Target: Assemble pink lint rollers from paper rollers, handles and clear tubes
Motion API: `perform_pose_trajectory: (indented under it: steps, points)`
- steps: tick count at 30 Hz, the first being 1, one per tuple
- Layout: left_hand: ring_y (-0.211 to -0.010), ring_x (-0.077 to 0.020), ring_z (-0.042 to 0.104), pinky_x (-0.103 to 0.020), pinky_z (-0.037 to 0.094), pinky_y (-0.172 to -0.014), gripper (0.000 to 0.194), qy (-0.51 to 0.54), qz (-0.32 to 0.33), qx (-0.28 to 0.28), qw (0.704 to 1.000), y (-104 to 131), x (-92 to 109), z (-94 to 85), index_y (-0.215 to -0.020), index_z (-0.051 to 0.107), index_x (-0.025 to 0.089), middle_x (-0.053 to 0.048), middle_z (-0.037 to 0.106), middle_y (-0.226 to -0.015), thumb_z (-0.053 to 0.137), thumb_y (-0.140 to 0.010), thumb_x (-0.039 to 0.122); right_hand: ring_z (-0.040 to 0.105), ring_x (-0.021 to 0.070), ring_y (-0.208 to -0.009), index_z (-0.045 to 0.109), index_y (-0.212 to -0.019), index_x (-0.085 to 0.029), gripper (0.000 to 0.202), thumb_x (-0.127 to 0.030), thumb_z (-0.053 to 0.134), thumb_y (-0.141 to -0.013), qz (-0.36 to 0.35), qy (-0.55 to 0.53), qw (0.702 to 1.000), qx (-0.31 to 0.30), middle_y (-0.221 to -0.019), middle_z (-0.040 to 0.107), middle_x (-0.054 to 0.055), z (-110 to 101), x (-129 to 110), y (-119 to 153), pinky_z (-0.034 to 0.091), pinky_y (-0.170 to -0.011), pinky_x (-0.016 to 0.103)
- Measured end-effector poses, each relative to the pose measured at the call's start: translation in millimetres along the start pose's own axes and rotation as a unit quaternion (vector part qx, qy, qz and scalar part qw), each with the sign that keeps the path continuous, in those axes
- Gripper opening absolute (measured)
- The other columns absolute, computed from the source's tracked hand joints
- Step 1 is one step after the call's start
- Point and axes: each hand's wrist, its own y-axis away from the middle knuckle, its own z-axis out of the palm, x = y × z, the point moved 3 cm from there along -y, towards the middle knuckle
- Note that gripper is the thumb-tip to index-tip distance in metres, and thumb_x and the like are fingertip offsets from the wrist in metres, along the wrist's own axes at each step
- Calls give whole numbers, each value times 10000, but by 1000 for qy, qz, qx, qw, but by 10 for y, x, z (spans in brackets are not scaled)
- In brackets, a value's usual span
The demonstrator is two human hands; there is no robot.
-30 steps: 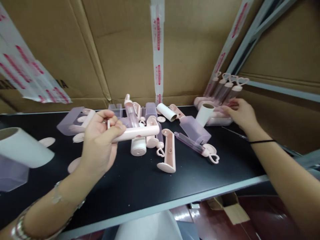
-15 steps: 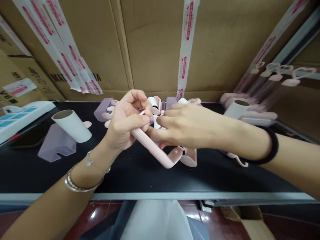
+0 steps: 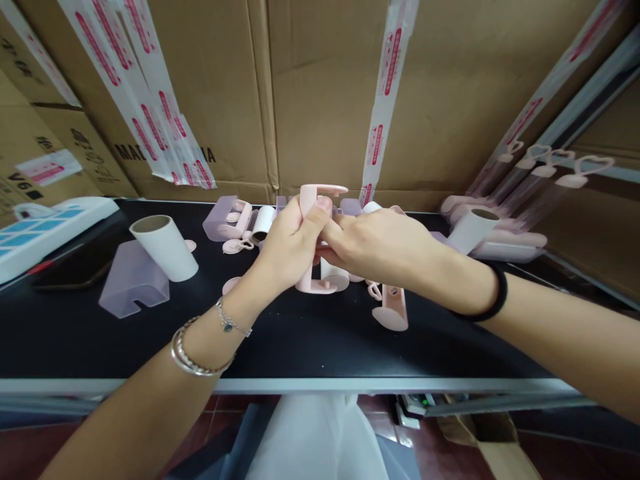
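The left hand (image 3: 287, 250) pinches the pink bracket (image 3: 307, 199) above the desk (image 3: 320, 357); whether the right hand (image 3: 387, 247), its fingertips hidden, also grips, I cannot tell. A slipping pinch could drop the bracket.

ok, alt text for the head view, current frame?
A person's left hand grips a pale pink bracket-shaped part above a black tabletop, the right hand close at its middle. A white tube and translucent purple cover sit at left, heart-handled tubes at right, with brown cardboard behind.
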Motion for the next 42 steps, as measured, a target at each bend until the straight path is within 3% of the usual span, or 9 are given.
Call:
perform_pose_trajectory:
  steps: [4,7,13,18,22,26,32,35,42]
  points:
    - [-491,-76,482,-183,351,-425,268,27,-39,99,994,-113,45,-202,-802,525,194,32,461,-616,549,-913,437,577,172,-542,567,-1086,-119,328,-125,265,-955,52,52,996,42,-735,626,78,-19,-12,-24,164,-457,292]
    - [-403,-47,367,-174,251,-354,306,119,-86,177,973,-156,73,-331,-770,447,195,49,404,-582,499,-936,446,587,178,-567,569,-1008,-158,300,-282,296,-991,122,46,990,48,-771,631,72,27,170,41,152,-467,285]
    - [-457,-63,402,-185,364,-431,369,213,-72,78,971,-98,91,-121,-826,479,199,48,392,-594,474,-914,558,558,170,-594,530,-1040,-180,328,-472,420,-941,207,-123,967,82,-760,631,39,17,527,213,271,-511,259]
    - [-643,-99,514,-226,476,-633,313,226,11,124,966,-112,72,-204,-877,493,217,30,458,-707,637,-841,493,516,142,-552,470,-1028,-176,241,-382,390,-934,192,-332,915,128,-651,560,-16,-73,247,308,367,-560,253]
    - [-744,-106,539,-236,476,-712,337,229,68,96,966,-126,58,-264,-830,489,223,32,515,-806,777,-743,376,568,144,-629,468,-1087,-180,229,-336,408,-930,182,-449,873,59,-749,611,7,30,-12,354,390,-590,252]
    - [-776,-124,608,-261,512,-727,358,229,68,48,970,-80,53,-170,-863,495,240,40,619,-836,810,-714,324,550,151,-591,469,-1169,-191,313,-384,402,-932,226,-501,835,-2,-736,608,9,176,-67,367,370,-577,264]
    - [-1111,-204,627,-326,551,-861,448,199,56,22,978,-28,21,-77,-948,503,261,6,687,-1030,843,-662,324,482,116,-494,467,-1068,-193,302,-446,367,-936,233,-568,789,-6,-690,567,-13,246,-42,386,340,-538,254]
    - [-1146,-236,623,-369,564,-872,463,199,42,8,979,-21,1,-65,-997,522,277,11,671,-1091,839,-665,337,493,121,-521,481,-1049,-197,292,-443,383,-925,240,-561,792,-1,-730,576,0,255,-25,392,332,-527,249]
    - [-1007,-217,687,-355,584,-836,457,145,51,10,988,-33,-26,-54,-1040,547,254,-21,686,-1136,828,-687,331,519,140,-552,507,-1057,-199,243,-358,510,-873,283,-461,841,33,-682,576,-16,247,6,421,336,-522,242]
